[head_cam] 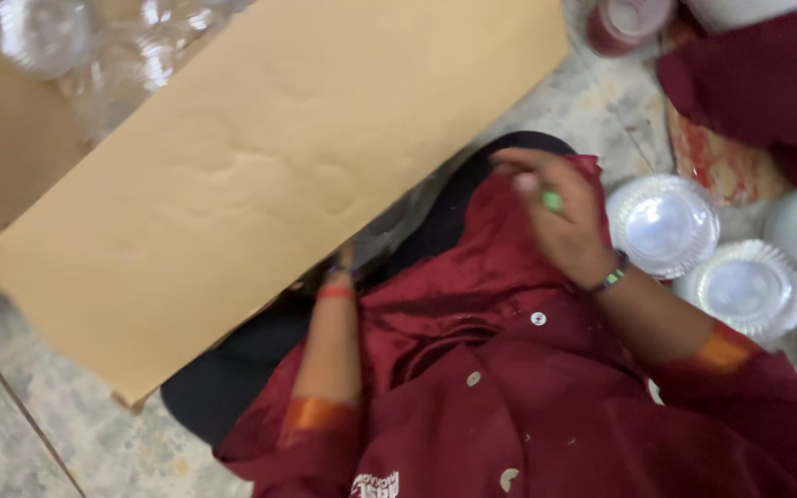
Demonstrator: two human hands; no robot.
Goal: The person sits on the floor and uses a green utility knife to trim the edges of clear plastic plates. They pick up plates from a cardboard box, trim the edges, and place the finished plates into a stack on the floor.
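Note:
My right hand is held over my lap, its fingers closed around a small green and pink object against the dark red cloth of my garment. My left forearm, with a red band at the wrist, reaches under a large brown cardboard flap. The flap hides the left hand entirely. Clear plastic containers show in the box beyond the flap's upper left edge.
Stacks of round clear plastic lids or cups stand on the floor at the right. A red-capped jar sits at the top. Another dark red cloth lies at the upper right. Grey mottled floor tiles show at lower left.

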